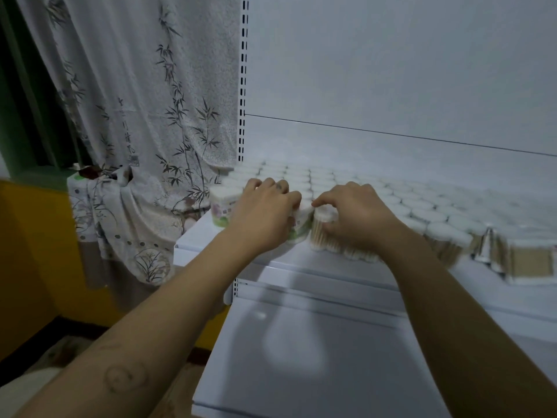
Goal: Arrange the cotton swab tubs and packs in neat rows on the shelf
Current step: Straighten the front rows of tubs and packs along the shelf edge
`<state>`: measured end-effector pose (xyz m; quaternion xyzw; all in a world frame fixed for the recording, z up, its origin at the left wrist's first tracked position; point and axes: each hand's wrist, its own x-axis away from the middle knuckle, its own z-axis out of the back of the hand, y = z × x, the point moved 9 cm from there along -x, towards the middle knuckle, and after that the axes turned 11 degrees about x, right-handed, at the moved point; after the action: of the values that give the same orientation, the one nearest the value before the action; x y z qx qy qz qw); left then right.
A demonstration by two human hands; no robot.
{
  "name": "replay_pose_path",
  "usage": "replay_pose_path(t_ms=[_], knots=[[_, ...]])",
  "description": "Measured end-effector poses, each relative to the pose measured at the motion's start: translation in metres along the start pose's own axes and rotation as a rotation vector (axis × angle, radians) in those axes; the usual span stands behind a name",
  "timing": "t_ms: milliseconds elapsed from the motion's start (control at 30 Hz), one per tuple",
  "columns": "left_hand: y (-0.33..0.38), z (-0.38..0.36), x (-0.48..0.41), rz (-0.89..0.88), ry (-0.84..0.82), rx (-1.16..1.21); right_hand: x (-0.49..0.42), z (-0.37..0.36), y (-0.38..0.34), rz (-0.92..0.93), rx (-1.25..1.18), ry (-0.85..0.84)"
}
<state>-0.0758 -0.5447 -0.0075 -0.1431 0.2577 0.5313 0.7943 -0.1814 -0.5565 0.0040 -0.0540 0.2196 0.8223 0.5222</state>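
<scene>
At the foot of the slotted upright (243,86), white-lidded tubs (331,182) stand packed in rows on the top shelf (205,233), long axes vertical and lids up, the rows running rightward away from the upright. Just right of it, in the front row, the left hand (265,209) curls its fingers round a green-labelled tub (300,229). Next along, the right hand (355,215) grips a clear tub (322,233) between thumb and fingers, its wooden sticks standing vertical. The two held tubs touch. The corner tub (221,211) stands upright below the upright, close to the shelf's left edge. Far right of the upright, flat packs (527,262) lie at the front edge, too blurred to tell how their sticks run. A bare strip of shelf separates the front row from the front lip, and a lower shelf (301,342) juts forward beneath. A curtain (135,116) hangs left of the upright.
</scene>
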Motion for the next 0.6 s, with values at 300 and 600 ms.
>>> replay_pose_path(t_ms=[300,600], knots=[[-0.001,-0.006,0.006,-0.033,0.04,0.013,0.008,0.005,0.002,-0.084,0.071,0.021],[0.01,0.001,0.023,-0.159,0.221,0.07,0.004,0.005,-0.008,-0.185,0.156,0.072]])
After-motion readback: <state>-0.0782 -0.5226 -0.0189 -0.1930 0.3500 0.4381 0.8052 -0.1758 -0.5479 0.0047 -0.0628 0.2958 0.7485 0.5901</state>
